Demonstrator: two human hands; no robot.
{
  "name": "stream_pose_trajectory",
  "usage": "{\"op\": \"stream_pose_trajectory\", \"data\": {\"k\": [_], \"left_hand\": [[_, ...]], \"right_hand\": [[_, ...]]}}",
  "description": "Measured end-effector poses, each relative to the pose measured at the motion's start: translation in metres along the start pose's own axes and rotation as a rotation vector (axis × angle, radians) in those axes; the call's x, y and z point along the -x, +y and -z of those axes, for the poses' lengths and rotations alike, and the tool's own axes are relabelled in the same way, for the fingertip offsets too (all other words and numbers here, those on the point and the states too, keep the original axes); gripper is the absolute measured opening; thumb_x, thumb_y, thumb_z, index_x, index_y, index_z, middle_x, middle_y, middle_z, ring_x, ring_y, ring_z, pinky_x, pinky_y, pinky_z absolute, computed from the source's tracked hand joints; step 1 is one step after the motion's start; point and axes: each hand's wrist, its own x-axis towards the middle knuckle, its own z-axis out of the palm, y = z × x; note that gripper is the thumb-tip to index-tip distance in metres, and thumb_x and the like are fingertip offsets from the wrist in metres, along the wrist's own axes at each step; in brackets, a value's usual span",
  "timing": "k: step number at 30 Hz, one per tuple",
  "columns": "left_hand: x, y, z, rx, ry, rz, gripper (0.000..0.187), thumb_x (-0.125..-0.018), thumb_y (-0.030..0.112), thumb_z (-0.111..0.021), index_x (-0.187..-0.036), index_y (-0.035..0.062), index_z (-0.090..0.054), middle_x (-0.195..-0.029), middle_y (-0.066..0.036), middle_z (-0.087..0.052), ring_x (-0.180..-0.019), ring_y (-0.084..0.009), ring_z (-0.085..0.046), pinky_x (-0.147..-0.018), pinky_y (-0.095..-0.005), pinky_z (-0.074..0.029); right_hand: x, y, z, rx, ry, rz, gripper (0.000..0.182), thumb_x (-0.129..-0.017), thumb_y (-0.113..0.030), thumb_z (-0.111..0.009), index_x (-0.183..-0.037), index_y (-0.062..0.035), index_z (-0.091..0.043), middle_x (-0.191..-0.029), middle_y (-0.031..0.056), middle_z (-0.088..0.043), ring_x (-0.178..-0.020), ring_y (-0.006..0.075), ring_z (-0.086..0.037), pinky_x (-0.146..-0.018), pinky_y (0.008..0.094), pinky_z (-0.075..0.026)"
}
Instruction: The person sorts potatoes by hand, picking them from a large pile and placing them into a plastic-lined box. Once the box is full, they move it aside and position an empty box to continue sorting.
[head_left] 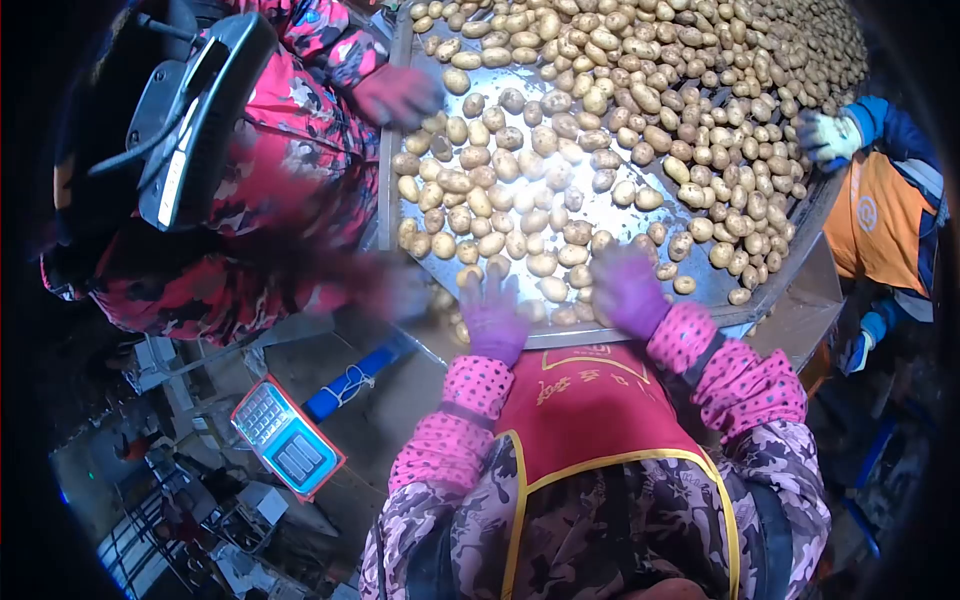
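Potatoes (pixel 495 190) cover a metal sorting table (pixel 480 78) in front of me. Both my hands wear purple gloves. My left hand (pixel 495 315) lies at the near edge, fingers stretched out and apart, touching or just over potatoes there. To its right, my right hand (pixel 630 288) reaches over the near rim with fingers extended, beside a few potatoes (pixel 605 240). It is slightly blurred, and I see nothing gripped in it. Between the two hands lie several loose potatoes (pixel 552 289). Whatever is under my palms is hidden.
A thick potato heap (pixel 700 60) fills the far right. At left, a co-worker's gloved hand (pixel 400 97) rests by the table edge; their other hand is blurred. Another person's gloved hand (pixel 828 135) is at right. A digital scale display (pixel 288 438) stands below left.
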Motion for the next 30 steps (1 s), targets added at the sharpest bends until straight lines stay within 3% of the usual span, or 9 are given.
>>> {"op": "stream_pose_trajectory", "data": {"k": [2,3,4,7,12,15,19,21,30], "left_hand": [[0.007,-0.002,-0.008,-0.018,0.075,0.036,0.051,-0.089,0.034,-0.068,-0.133,0.0086,-0.063,-0.155,-0.018,-0.044,-0.145,-0.0496,-0.031,-0.118,-0.0636,-0.024],[0.016,-0.002,-0.009,-0.043,0.146,0.065,0.049,-0.089,0.034,-0.067,-0.13,0.0074,-0.065,-0.153,-0.019,-0.046,-0.144,-0.0495,-0.034,-0.117,-0.0634,-0.026],[0.02,0.003,0.0,-0.013,0.121,0.084,0.05,-0.09,0.031,-0.067,-0.133,0.0067,-0.063,-0.151,-0.02,-0.049,-0.143,-0.0489,-0.036,-0.117,-0.0637,-0.027],[0.032,0.012,0.004,0.05,0.071,0.099,0.051,-0.089,0.03,-0.068,-0.135,0.0078,-0.062,-0.149,-0.021,-0.051,-0.143,-0.0486,-0.038,-0.118,-0.0632,-0.028],[0.032,0.032,-0.007,0.144,0.049,-0.053,0.061,-0.081,0.03,-0.073,-0.136,0.0075,-0.059,-0.147,-0.022,-0.046,-0.14,-0.0491,-0.035,-0.116,-0.0616,-0.029],[0.008,0.058,0.014,0.16,-0.193,-0.154,0.063,-0.082,0.035,-0.074,-0.14,0.0144,-0.059,-0.15,-0.019,-0.045,-0.142,-0.0484,-0.033,-0.116,-0.0642,-0.027],[-0.015,0.044,-0.018,-0.006,-0.043,-0.296,0.058,-0.085,0.04,-0.073,-0.139,0.0211,-0.064,-0.157,-0.017,-0.041,-0.145,-0.0493,-0.029,-0.117,-0.067,-0.024],[-0.024,0.043,-0.001,-0.046,-0.121,-0.116,0.052,-0.087,0.038,-0.072,-0.136,0.0215,-0.066,-0.158,-0.018,-0.04,-0.145,-0.0518,-0.028,-0.118,-0.0668,-0.022],[0.037,0.006,-0.011,-0.004,0.066,0.254,0.055,-0.088,0.026,-0.068,-0.143,0.0198,-0.061,-0.163,-0.021,-0.033,-0.147,-0.0548,-0.025,-0.121,-0.0641,-0.023]], "right_hand": [[-0.036,0.028,0.028,0.05,0.591,-0.017,0.036,-0.078,-0.016,-0.067,-0.112,-0.0036,-0.067,-0.107,0.0194,-0.058,-0.095,0.04,-0.056,-0.082,0.0526,-0.042],[-0.051,0.053,0.037,0.144,0.452,-0.135,0.04,-0.083,-0.018,-0.068,-0.12,-0.0047,-0.065,-0.123,0.022,-0.059,-0.109,0.0414,-0.056,-0.093,0.0531,-0.042],[-0.077,0.066,0.032,0.241,0.736,-0.071,0.046,-0.083,-0.026,-0.069,-0.127,-0.0125,-0.064,-0.136,0.0204,-0.057,-0.124,0.0451,-0.049,-0.106,0.0598,-0.036],[-0.123,0.043,0.004,0.385,0.427,-0.318,0.066,-0.082,-0.036,-0.07,-0.142,-0.013,-0.057,-0.151,0.0187,-0.048,-0.137,0.0432,-0.042,-0.112,0.0647,-0.03],[-0.047,0.013,-0.035,0.032,0.215,0.172,0.06,-0.081,-0.037,-0.07,-0.137,-0.0152,-0.06,-0.147,0.0147,-0.049,-0.143,0.0445,-0.034,-0.11,0.0632,-0.033],[0.029,0.037,-0.003,0.058,0.161,-0.043,0.057,-0.085,-0.041,-0.071,-0.137,-0.0202,-0.062,-0.151,0.0143,-0.049,-0.144,0.0466,-0.036,-0.117,0.065,-0.023],[0.1,0.066,0.019,0.301,0.155,-0.221,0.066,-0.081,-0.031,-0.071,-0.144,-0.0157,-0.057,-0.152,0.0203,-0.046,-0.138,0.047,-0.041,-0.114,0.0624,-0.028],[0.11,0.06,0.004,0.219,0.256,-0.388,0.07,-0.079,-0.032,-0.071,-0.145,-0.0161,-0.056,-0.153,0.025,-0.043,-0.139,0.0466,-0.04,-0.114,0.0618,-0.029],[0.011,-0.009,-0.002,-0.209,0.11,0.25,0.055,-0.077,-0.025,-0.074,-0.129,-0.0143,-0.063,-0.142,0.0216,-0.049,-0.131,0.0409,-0.049,-0.11,0.0563,-0.037]]}}
